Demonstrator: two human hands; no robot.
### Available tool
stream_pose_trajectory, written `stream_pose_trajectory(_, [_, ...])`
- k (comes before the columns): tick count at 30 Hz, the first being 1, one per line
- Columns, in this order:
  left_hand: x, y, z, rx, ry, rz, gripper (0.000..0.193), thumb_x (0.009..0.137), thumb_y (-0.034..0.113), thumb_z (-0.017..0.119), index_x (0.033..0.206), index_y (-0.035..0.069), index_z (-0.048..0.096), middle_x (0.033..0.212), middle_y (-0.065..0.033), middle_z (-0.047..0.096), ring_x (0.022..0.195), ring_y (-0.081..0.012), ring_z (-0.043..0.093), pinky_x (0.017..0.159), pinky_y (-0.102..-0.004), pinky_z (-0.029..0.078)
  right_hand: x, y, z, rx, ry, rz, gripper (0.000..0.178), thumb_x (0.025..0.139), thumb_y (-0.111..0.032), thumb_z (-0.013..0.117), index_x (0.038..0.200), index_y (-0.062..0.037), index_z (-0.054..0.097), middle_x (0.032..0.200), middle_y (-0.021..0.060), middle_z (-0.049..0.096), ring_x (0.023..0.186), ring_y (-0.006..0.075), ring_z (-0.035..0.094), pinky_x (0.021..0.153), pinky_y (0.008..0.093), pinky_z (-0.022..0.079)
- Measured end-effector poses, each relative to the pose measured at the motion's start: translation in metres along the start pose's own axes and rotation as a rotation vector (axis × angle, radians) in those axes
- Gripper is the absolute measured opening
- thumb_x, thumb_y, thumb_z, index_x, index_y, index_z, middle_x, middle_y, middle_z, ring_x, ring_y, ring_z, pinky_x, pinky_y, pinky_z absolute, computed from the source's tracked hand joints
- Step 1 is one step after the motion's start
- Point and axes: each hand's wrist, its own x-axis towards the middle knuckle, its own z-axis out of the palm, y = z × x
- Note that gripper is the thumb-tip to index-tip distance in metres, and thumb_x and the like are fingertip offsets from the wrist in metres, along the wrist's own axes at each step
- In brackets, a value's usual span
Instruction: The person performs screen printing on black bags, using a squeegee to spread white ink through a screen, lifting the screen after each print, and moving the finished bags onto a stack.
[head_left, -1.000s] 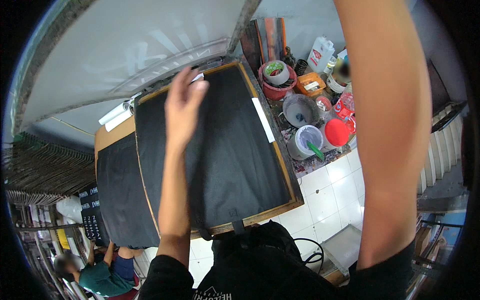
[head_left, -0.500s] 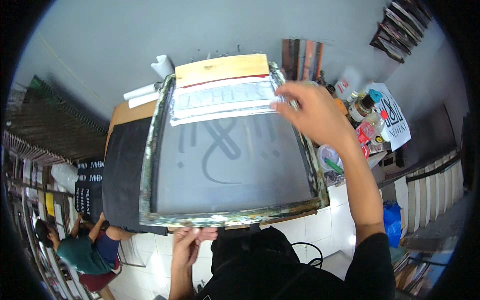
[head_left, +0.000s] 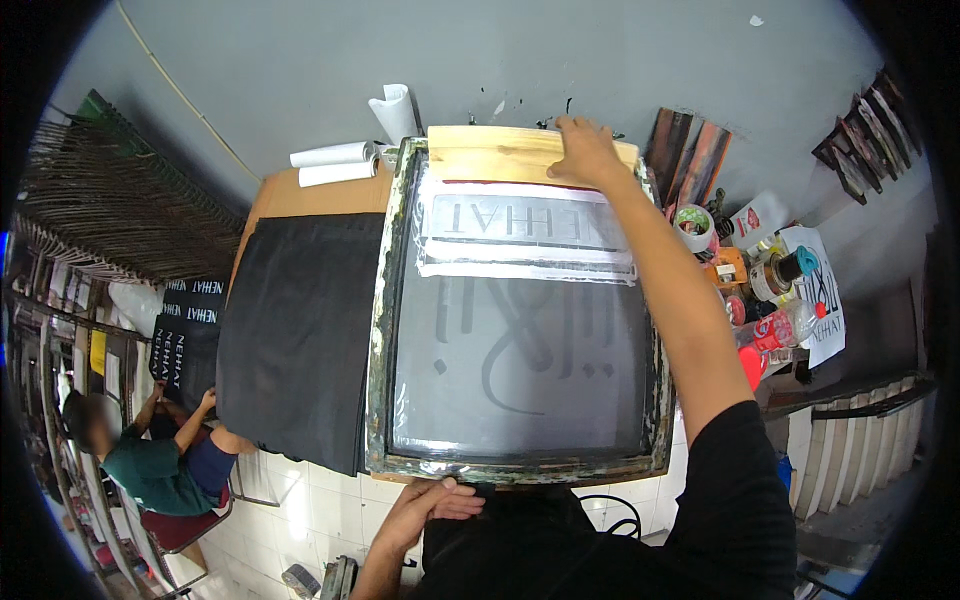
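Note:
A screen-printing frame [head_left: 376, 400] with a paint-stained rim stands in front of me. Its grey mesh [head_left: 430, 400] bears a faint curved emblem, and white streaks surround a band of lettering near the far end. Across that far end lies a squeegee [head_left: 490, 152] with a pale wooden handle. My right hand [head_left: 592, 155] is closed over the handle's right part, thumb on the near side and fingers over the top. At the frame's near edge, my left hand [head_left: 430, 508] has its fingers stretched out, the thumb close against the rim.
Black fabric [head_left: 300, 340] covers the board on the left. White paper rolls [head_left: 335, 165] lie behind it. Bottles [head_left: 785, 325] and tubs [head_left: 692, 225] crowd the right side beside a printed sheet [head_left: 825, 300]. A co-worker [head_left: 155, 470] sits at far left.
My right hand has gone from above the frame's right side to the squeegee handle and closed on it. The view has shifted, so the frame appears farther right. My left hand stays by the near edge.

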Motion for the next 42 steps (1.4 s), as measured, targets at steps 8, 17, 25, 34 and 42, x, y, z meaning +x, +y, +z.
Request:
stream_pose_trajectory(8, [0.004,0.084,-0.015,0.328,-0.018,0.276,0.035,0.108,0.025,0.055,0.110,-0.007,0.070,0.103,-0.0169,0.077,0.089,-0.0214,0.074,0.082,-0.0321,0.059,-0.130,-0.008,0.014,0.166,0.399,-0.304,0.029,0.074,-0.016,0.081,0.094,-0.0062,0.061,0.092,0.0101,0.064,0.088,0.0324,0.063,0.075,0.0447,0.052])
stream_pose_trajectory(17, [0.021,0.108,0.001,0.324,0.092,0.371,0.032,0.107,0.023,0.057,0.114,-0.006,0.068,0.104,-0.0185,0.076,0.090,-0.0214,0.074,0.081,-0.0318,0.058,-0.200,-0.040,0.038,0.085,0.334,-0.297,0.029,0.070,-0.008,0.075,0.093,-0.0069,0.058,0.092,0.0076,0.063,0.090,0.0284,0.062,0.073,0.0425,0.053])
stream_pose_trajectory(25, [0.026,0.124,0.011,0.365,0.089,0.445,0.033,0.106,0.023,0.059,0.119,-0.006,0.066,0.106,-0.0177,0.076,0.092,-0.0210,0.074,0.082,-0.0308,0.057,-0.102,-0.019,0.045,0.033,0.384,-0.277,0.022,0.078,-0.013,0.072,0.097,-0.0070,0.062,0.089,0.0089,0.067,0.088,0.0295,0.067,0.073,0.0432,0.055])
stream_pose_trajectory(34, [0.082,0.236,0.015,0.709,0.229,0.883,0.029,0.100,0.025,0.068,0.110,-0.002,0.072,0.099,-0.0085,0.075,0.093,-0.0137,0.067,0.088,-0.0307,0.052,-0.028,0.011,0.001,0.072,0.098,-0.126,0.043,0.077,-0.033,0.084,0.109,-0.0081,0.072,0.093,0.0165,0.075,0.095,0.0373,0.071,0.081,0.0497,0.055])
stream_pose_trajectory(42, [0.215,0.375,0.021,1.422,0.494,1.352,0.040,0.085,0.025,0.078,0.116,0.001,0.071,0.102,-0.0206,0.074,0.097,-0.0390,0.071,0.089,-0.0469,0.053,-0.034,0.016,0.001,0.024,0.045,0.072,0.060,0.069,-0.062,0.082,0.097,-0.0095,0.076,0.088,0.0148,0.075,0.088,0.0333,0.073,0.076,0.0468,0.055])
